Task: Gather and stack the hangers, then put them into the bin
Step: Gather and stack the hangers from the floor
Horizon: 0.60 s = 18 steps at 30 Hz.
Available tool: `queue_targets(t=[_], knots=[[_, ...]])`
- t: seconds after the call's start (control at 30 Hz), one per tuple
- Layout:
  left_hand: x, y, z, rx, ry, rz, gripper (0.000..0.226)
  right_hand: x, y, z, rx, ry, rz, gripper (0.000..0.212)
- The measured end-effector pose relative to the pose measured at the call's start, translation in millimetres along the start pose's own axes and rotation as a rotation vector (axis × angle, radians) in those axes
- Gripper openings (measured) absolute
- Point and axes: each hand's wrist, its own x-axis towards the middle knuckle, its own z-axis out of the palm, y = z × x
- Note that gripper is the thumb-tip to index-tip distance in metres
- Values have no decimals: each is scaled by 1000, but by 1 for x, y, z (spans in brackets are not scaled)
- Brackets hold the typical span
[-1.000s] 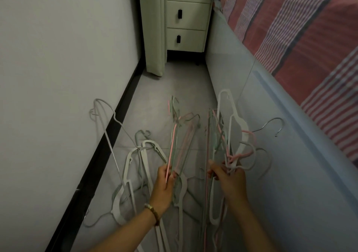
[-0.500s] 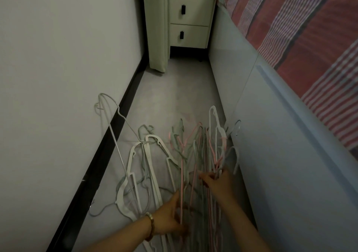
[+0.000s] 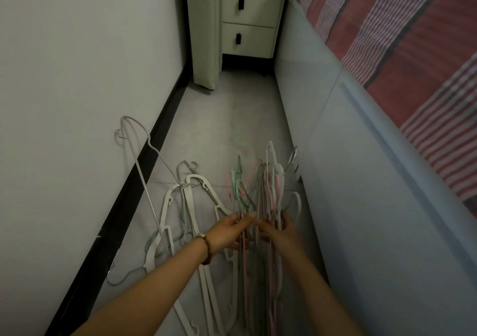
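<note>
fingers (image 3: 246, 219) — both hands — among bundled hangers (image 3: 260, 193)

There is one view only, from a wide-angle camera on the person's head, tilted forward and down along a narrow strip of floor (image 3: 227, 129). It faces the drawer unit (image 3: 249, 15) at 12 o'clock, far off. The wall (image 3: 77, 77) runs along 9 o'clock, the bed (image 3: 413, 51) along 3 o'clock, both bowed by the lens. The nearest ground lies at 6 o'clock, where both forearms enter the frame close under the camera.
</note>
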Motion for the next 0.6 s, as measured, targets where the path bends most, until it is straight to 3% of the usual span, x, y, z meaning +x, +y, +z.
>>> queue_targets(t=[0.1, 0.27, 0.43, 0.6], knots=[[7, -3, 3, -37, 20, 1, 12, 0, 0, -5, -25, 19, -6, 24], [21, -13, 12, -336, 134, 14, 4, -2, -22, -13, -130, 161, -53, 6], [24, -5, 12, -362, 194, 59, 7, -6, -56, -23, -149, 197, -158, 9], [16, -2, 8, -304, 150, 96, 9, 2, -47, -18, -214, 171, -217, 9]])
